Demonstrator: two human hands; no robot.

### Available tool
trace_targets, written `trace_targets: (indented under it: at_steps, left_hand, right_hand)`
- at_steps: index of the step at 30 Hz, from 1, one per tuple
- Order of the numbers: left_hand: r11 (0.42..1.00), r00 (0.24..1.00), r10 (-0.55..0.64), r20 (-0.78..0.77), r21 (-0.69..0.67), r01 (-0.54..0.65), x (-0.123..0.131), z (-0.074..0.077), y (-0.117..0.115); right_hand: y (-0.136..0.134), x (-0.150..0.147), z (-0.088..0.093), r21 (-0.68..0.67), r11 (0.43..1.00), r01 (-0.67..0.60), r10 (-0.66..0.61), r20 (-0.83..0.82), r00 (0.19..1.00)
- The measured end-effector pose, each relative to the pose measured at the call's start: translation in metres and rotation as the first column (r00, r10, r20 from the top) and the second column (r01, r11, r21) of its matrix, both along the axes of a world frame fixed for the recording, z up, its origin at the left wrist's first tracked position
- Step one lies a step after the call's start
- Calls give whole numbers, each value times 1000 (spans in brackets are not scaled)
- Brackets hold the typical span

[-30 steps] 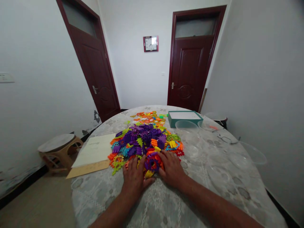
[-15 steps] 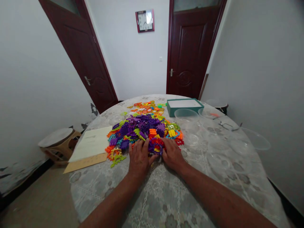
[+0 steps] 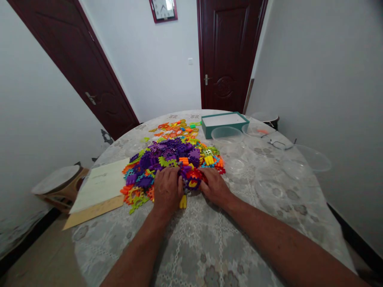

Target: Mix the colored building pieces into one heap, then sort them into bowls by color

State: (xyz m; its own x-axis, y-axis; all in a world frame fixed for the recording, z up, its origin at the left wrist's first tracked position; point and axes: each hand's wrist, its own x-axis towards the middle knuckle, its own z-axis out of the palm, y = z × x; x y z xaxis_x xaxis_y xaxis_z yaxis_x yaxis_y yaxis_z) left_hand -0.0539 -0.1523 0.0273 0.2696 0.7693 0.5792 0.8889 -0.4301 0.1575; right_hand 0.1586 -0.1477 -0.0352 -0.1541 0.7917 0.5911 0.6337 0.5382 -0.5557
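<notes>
In the head view, a cluster of joined toy building pieces (image 3: 192,177), red, purple and yellow, sits on the table between my hands. My right hand (image 3: 216,186) has its fingers bent round the cluster's right side. My left hand (image 3: 168,189) is on the left, fingers curled down at the near edge of the pile and thumb close to the cluster; its fingertips are hidden. A yellow piece (image 3: 183,201) shows beside my left thumb. Just beyond stretches the pile of purple pieces (image 3: 167,153), with a lime-green piece (image 3: 167,162) on its near side.
Orange and yellow pieces (image 3: 173,129) lie farther back. A green box (image 3: 224,124) with a white inside stands behind clear plastic bowls (image 3: 227,137) on the right, near a pair of glasses (image 3: 281,145). Paper (image 3: 98,183) and a tan strip (image 3: 92,211) lie left on the patterned tablecloth (image 3: 197,247).
The view has tilted down and turned slightly right. My left thumb has drawn in towards its fingers, and a yellow piece beside it now shows. The lime-green piece now lies flatter.
</notes>
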Motion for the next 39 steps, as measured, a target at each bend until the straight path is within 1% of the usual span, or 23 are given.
trace_targets:
  at_steps: [3, 6, 8, 10, 13, 15, 19, 22, 25, 29, 33, 36, 39]
  left_hand:
    - [1000, 999, -23, 38, -6, 23, -10, 5, -6]
    - [992, 992, -122, 46, -13, 122, -15, 7, -8]
    - [976, 977, -212, 10, -42, 212, -15, 5, -8]
    - [958, 960, -277, -41, -86, 273, -14, 3, -8]
    - [944, 945, -311, -100, -144, 296, -14, 0, -7]
    - [941, 942, -316, -117, -164, 296, -14, -1, -8]
    - [937, 938, -323, -125, -184, 298, -16, -1, -8]
    - [929, 932, -342, -124, -192, 315, -16, -1, -7]
    - [925, 926, -359, -119, -183, 335, -15, -2, -7]
    - [924, 924, -368, -102, -150, 351, -12, -1, -8]
    - [917, 916, -392, -85, -119, 382, -11, 1, -10]
    - [913, 912, -402, -81, -115, 392, -11, 0, -11]
    - [905, 906, -413, -91, -155, 397, -12, -3, -10]
  right_hand:
    - [-3, 0, 6, -5, 998, -61, 61, 40, 997]
    - [-6, 0, 10, -7, 993, -115, 115, 85, 990]
    - [-7, 1, 12, -11, 988, -154, 155, 122, 980]
    - [-8, 2, 12, -18, 982, -190, 191, 144, 971]
    - [-6, 6, 13, -4, 973, -231, 230, 125, 965]
    - [-4, 8, 13, 7, 979, -202, 200, 95, 975]
    - [1, 15, 14, -21, 1000, -7, 8, 27, 1000]
    - [3, 20, 16, -46, 996, 82, -84, -46, 995]
    - [4, 23, 19, -68, 992, 105, -110, -80, 991]
    - [3, 23, 21, -66, 993, 99, -104, -71, 992]
    - [-1, 24, 26, -45, 998, 52, -52, 6, 999]
    - [-6, 25, 32, -46, 998, -48, 52, 91, 995]
    - [-14, 25, 40, -88, 986, -139, 153, 193, 969]
